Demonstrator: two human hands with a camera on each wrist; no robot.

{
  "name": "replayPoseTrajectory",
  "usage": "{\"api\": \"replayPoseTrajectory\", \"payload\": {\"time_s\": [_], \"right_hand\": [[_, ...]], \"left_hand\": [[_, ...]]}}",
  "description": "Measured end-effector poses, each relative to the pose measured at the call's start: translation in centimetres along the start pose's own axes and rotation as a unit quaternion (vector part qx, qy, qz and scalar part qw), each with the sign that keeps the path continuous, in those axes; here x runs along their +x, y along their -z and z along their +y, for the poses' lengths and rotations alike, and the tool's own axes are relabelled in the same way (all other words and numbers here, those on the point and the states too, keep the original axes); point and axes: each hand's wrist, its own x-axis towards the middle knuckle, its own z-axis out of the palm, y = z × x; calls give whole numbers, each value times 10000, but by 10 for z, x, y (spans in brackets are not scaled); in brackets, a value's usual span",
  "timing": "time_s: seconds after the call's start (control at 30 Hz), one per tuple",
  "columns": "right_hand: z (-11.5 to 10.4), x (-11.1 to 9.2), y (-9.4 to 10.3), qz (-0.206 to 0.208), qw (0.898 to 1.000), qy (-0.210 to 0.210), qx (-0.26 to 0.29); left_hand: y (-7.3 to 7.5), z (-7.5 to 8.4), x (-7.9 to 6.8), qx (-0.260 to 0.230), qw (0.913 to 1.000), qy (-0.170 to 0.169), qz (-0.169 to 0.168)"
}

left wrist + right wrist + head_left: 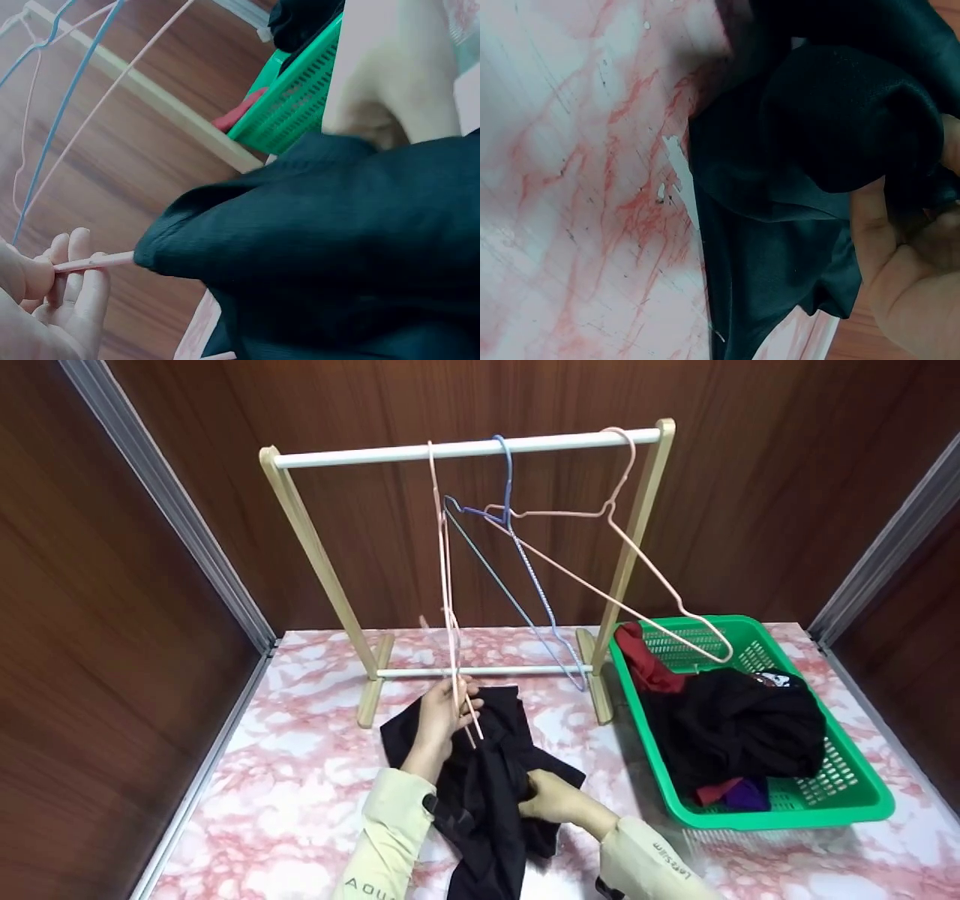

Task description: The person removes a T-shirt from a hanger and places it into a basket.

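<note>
A pink wire hanger [452, 639] hangs edge-on from the rail at the left of the hangers. My left hand [444, 714] pinches its lower end between thumb and fingers. In the left wrist view the tip of that hanger [112, 259] runs into a fold of a black garment [300, 232]. My right hand [556, 798] grips bunched cloth of this garment, thumb on the near side in the right wrist view. Part of the black garment [491, 825] droops toward the front, and the rest spreads over the marbled tabletop below the rack.
A white-railed rack [360, 455] with wooden legs stands at the back. A blue hanger [534, 577] and another pink hanger [559, 566] hang on it, the latter reaching over a green basket [780, 817]. Black, red and purple clothes lie in that basket. Dark wood-grain panels [97, 607] enclose the table.
</note>
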Motion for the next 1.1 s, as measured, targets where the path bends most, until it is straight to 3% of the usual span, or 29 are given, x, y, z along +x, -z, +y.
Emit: {"api": "replayPoseTrajectory", "payload": {"time_s": [0.13,0.33,0.57,0.67,0.93,1.1], "right_hand": [[0,-1,1,-110,9999,-25,7],[2,-1,1,-120,9999,58,94],[1,-1,0,18,9992,-75,383],[0,-2,0,-26,9991,-75,423],[-1,-1,0,-249,9990,377,27],[0,-3,2,-202,9995,124,-211]], "left_hand": [[5,-3,6,-31,9998,101,174],[9,-10,9,341,9993,10,176],[1,-3,9,341,9993,3,136],[-3,1,9,256,9995,-150,100],[-9,5,7,701,9964,-463,-129],[-9,5,8,799,9963,-291,-140]]}}
